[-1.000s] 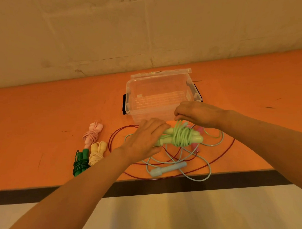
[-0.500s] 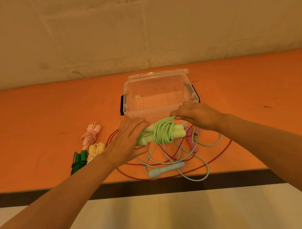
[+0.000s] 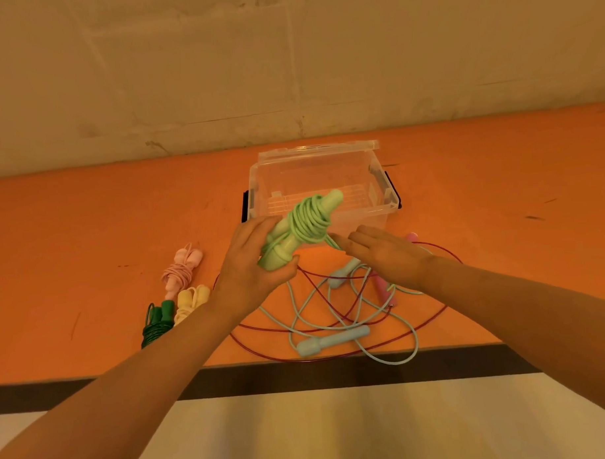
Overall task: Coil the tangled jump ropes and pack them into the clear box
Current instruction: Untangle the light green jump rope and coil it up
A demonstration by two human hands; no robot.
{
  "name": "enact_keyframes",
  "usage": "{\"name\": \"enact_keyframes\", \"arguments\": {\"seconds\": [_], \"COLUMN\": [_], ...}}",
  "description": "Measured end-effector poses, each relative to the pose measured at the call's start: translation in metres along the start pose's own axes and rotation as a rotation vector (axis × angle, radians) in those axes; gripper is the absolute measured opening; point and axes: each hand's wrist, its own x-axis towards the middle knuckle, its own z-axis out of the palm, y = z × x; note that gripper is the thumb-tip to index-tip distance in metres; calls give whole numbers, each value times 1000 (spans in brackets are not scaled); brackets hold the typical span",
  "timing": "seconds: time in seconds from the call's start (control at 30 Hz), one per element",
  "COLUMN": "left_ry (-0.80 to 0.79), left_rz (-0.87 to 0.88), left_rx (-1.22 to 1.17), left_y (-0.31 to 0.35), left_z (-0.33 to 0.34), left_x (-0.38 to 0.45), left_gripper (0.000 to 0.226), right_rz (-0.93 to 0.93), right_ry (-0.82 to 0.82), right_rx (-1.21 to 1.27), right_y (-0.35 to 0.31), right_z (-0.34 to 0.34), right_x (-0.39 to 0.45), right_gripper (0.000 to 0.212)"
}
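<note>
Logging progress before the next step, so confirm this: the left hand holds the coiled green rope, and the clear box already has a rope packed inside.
Wrong about the box. The head view shows the clear box holding no rope yet. The left hand does hold the coiled green rope.

Head-worn camera looks forward and down, close over the table (image 3: 88,236).

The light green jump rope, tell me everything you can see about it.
The light green jump rope is coiled: its thin cord is wound around two smooth, plastic-looking handles held side by side. The left hand grips the handles' near ends, tilting the bundle toward the clear box. The right hand, fingers straight, touches a trailing cord strand.
</note>
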Motion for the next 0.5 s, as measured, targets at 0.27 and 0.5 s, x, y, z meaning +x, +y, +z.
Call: {"name": "enact_keyframes", "arguments": {"seconds": [0.27, 0.5], "left_ry": [156, 125], "left_rz": [-276, -335], "left_rx": [-42, 66], "left_y": [-4, -13], "left_z": [-3, 0], "left_x": [14, 14], "left_gripper": [57, 52], "right_rz": [271, 319], "right_ry": [54, 198], "right_rx": [613, 614], "right_y": [-10, -23], "right_z": [19, 18], "right_x": [8, 12], "right_gripper": [53, 35]}}
